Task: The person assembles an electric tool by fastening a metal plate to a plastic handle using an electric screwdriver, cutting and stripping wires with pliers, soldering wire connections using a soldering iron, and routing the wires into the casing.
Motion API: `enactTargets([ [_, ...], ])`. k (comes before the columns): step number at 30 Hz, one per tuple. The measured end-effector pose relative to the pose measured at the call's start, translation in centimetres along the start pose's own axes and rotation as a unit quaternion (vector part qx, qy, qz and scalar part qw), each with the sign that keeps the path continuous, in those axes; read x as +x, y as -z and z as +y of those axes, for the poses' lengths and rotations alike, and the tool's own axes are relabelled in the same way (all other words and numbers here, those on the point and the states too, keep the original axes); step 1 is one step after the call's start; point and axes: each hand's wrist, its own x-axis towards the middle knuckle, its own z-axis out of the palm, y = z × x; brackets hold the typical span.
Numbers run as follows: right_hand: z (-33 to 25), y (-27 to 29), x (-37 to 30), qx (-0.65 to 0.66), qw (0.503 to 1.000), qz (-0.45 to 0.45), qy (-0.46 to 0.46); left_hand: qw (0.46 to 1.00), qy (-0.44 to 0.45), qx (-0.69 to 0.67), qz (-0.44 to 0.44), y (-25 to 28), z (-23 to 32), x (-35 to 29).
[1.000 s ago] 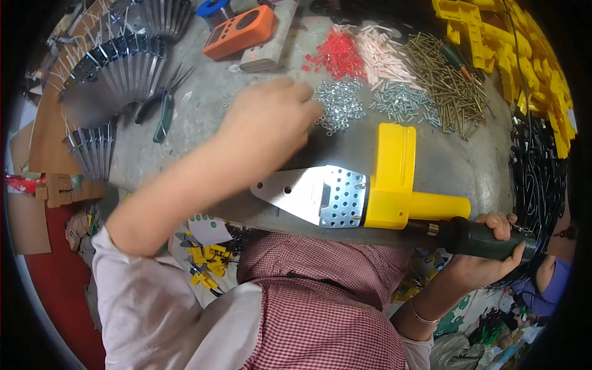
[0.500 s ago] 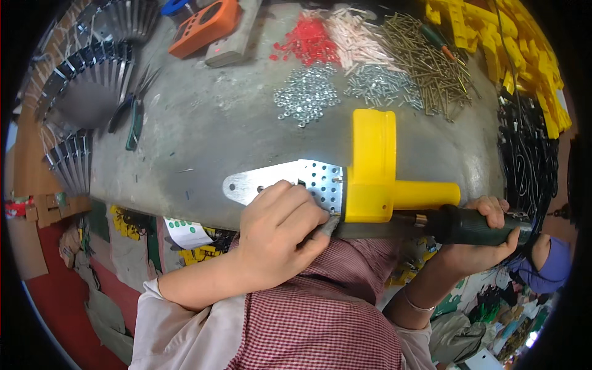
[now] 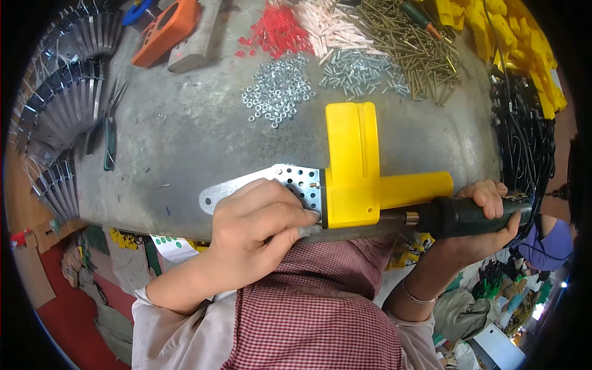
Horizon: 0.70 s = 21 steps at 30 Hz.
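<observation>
A yellow plastic tool body [image 3: 351,185] with a handle lies at the table's near edge. A silver metal plate [image 3: 296,179], punched with holes, points left from it. My left hand [image 3: 256,222] is closed over the plate, thumb and forefinger pressed together at its near corner beside the yellow body. What lies between those fingertips is mostly hidden; a grey bit shows under the thumb. My right hand [image 3: 487,213] is wrapped around the dark green grip of an electric screwdriver [image 3: 447,217]. Its shaft runs left along the near side of the yellow body, where the tip is hidden.
Farther back lie heaps of nuts [image 3: 277,89], short screws [image 3: 364,71], long brass-coloured screws [image 3: 407,46], white sleeves [image 3: 333,28] and red pieces [image 3: 277,31]. Yellow shells [image 3: 524,49] and black cables [image 3: 524,135] stand right. Pliers [image 3: 110,139], an orange device [image 3: 163,34] and metal assemblies [image 3: 61,92] are left.
The view has shifted, so the table's things sit farther left in it. Both hands keep their holds, and the screwdriver stays along the near side of the yellow body.
</observation>
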Motion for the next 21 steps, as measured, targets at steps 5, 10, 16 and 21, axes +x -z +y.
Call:
enactTargets([
  [5, 0.5, -0.4, 0.0, 0.009, 1.0, -0.01, -0.007, 1.0, -0.027, 0.003, 0.009, -0.3, -0.2, -0.2],
  [10, 0.6, -0.9, 0.1, 0.008, 1.0, 0.002, 0.014, 0.999, -0.027, 0.016, -0.005, -0.2, 0.0, 0.8],
  [16, 0.1, -2.0, 0.7, -0.133, 0.983, 0.122, 0.03, 1.0, 0.005, 0.014, 0.0, -0.3, -0.3, 0.4],
  [21, -5.3, -1.3, 3.6, -0.501, 0.851, 0.098, 0.121, 0.968, -0.062, 0.238, -0.043, 1.1, 1.1, -0.3],
])
